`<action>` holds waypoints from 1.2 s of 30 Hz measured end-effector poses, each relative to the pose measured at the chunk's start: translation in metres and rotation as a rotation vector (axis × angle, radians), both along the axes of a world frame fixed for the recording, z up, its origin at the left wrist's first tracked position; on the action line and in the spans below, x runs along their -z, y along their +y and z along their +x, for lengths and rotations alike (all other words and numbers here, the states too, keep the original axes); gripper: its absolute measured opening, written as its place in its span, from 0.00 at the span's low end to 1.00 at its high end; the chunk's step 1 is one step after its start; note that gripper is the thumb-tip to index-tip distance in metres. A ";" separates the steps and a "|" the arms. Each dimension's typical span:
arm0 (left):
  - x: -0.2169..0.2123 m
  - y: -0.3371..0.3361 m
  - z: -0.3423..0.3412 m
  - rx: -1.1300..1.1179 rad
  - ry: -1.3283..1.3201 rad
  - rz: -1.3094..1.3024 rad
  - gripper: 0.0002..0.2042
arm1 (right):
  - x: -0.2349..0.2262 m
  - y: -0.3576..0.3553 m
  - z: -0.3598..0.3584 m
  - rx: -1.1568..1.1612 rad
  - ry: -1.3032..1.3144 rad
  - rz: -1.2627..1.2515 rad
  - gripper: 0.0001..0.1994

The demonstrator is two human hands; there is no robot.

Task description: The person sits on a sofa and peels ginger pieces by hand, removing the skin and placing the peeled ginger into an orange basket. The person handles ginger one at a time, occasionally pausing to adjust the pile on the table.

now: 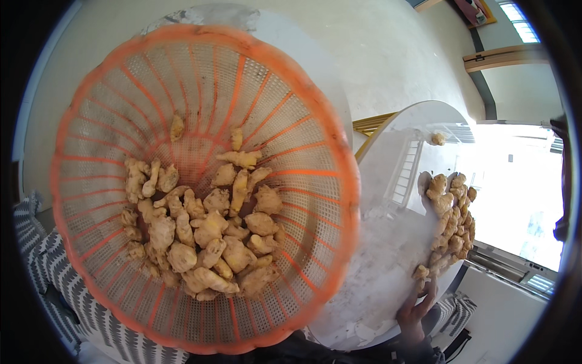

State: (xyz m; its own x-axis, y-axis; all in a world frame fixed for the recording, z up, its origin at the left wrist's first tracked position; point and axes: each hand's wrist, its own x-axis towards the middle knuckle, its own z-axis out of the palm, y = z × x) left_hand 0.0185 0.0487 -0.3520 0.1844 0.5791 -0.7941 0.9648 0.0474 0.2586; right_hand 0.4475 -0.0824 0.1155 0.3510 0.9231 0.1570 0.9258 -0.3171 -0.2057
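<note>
From where I'm standing, a big orange basket (348, 164) is sitting closest to the person, and a heap of ginger (209, 227) is lying mostly toward its near side, with a couple of bits sitting nearer the far rim. Some patterned cloth (79, 285) is showing past the basket's near left rim. The left hand isn't showing, so I can't tell what it's doing. The right hand (414, 309) is reaching in at the table's (370, 261) near right edge, fingers touching the near end of the ginger pile (451, 224); can't tell if it's actually gripping. That pile is running along the right edge, and a lone piece (438, 139) is lying toward the far edge.
</note>
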 end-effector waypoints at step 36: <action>-0.553 0.011 0.025 -0.005 -0.587 1.225 0.10 | -0.017 -0.014 0.005 -0.103 0.124 0.348 0.23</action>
